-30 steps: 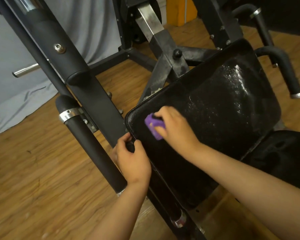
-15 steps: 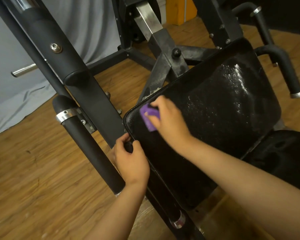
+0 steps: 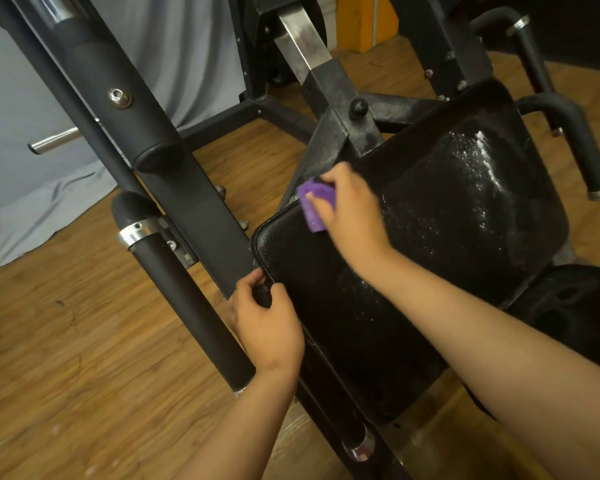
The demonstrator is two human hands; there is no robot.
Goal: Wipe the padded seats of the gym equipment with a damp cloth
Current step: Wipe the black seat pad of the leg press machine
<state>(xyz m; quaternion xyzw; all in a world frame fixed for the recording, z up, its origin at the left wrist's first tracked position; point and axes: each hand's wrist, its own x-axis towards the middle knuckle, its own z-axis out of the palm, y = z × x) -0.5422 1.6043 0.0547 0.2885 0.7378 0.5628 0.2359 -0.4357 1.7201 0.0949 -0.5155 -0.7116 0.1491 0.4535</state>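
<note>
A black padded seat (image 3: 430,237) fills the middle and right of the view, tilted, with wet shiny streaks near its far right corner. My right hand (image 3: 350,206) grips a folded purple cloth (image 3: 314,206) and presses it on the pad's upper left edge. My left hand (image 3: 267,323) is curled round a small black knob at the pad's lower left edge, beside the frame.
A black steel frame post (image 3: 146,133) and a padded roller with a chrome ring (image 3: 184,299) stand left of the seat. A curved black handle (image 3: 582,143) sticks out at the far right. Wooden floor (image 3: 66,358) lies below; a grey drape (image 3: 21,116) hangs at the left.
My right hand has slid the purple cloth up along the pad's left side toward its top edge. My left hand has kept its hold on the knob.
</note>
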